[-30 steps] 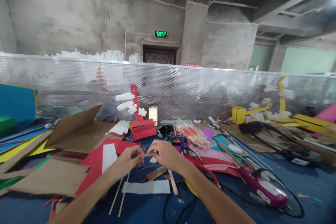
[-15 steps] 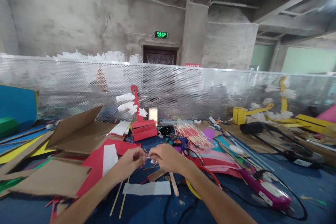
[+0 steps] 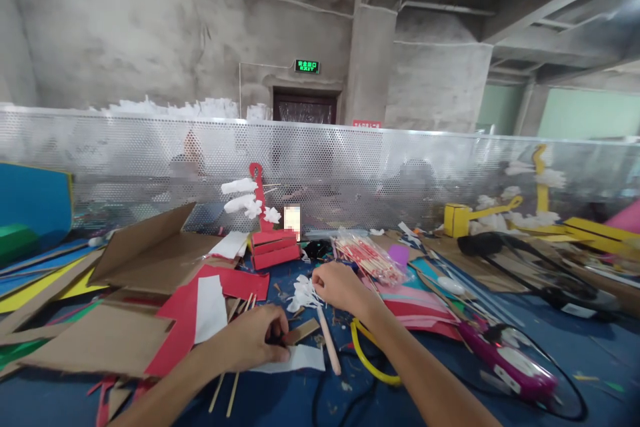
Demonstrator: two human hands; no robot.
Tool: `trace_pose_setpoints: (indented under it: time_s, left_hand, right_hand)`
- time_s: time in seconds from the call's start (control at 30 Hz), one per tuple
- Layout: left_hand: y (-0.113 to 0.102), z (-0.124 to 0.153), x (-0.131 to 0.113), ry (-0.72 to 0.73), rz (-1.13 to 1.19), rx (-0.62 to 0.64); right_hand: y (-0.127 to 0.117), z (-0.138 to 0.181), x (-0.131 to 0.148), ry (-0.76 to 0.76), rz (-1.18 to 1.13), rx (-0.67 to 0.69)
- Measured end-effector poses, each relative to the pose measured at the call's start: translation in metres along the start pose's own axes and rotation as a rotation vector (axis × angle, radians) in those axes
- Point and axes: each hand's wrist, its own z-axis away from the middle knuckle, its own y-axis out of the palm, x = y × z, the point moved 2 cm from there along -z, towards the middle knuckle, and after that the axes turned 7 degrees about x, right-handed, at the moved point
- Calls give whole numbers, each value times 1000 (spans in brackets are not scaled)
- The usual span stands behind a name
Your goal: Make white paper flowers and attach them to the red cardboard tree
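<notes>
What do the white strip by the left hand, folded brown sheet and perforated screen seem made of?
White strip: matte, likely paper, thin and flat; cloth possible. Brown sheet: dull, probably cardboard, from its color and stiff fold. Screen: shiny, probably metal, given its reflections.

We see a blue counter with a lot of clutter spread over it. On the left we have flat brown cardboard and, beside it, a piece of red board. Near the middle lie two thin sticks, a white paper strip, a thicker pale stick and a yellow loop. Farther back we find a small heap of white pieces, with a red box beyond. On our right rests a shiny purple device beside a black cord.
</notes>
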Motion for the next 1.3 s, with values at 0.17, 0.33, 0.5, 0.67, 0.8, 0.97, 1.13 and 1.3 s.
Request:
trace_pose_setpoints:
  time_s: [0.17, 0.33, 0.5, 0.67, 0.8, 0.97, 1.13, 1.3]
  left_hand:
    - [3, -1, 3, -9, 94, 62]
    - [5, -2, 7, 0, 196, 136]
    - [5, -3, 7, -12, 229, 180]
    - [-5, 0, 6, 61, 167, 135]
    - [-14, 0, 4, 65, 204, 45]
    - [-16, -5, 4, 74, 358, 23]
    - [-14, -8, 7, 95, 386, 40]
    - [-14, -8, 13, 78, 340, 42]
  right_hand:
    - [4, 1, -5, 21, -5, 41]
    - [2, 3, -4, 8, -7, 63]
    - [0, 2, -1, 40, -40, 5]
    - [-9, 3, 13, -73, -320, -1]
    - [-9, 8, 33, -276, -593, 205]
    - [7, 8, 44, -358, -680, 312]
    - [16, 3, 41, -358, -648, 291]
    - [9, 3, 41, -380, -588, 260]
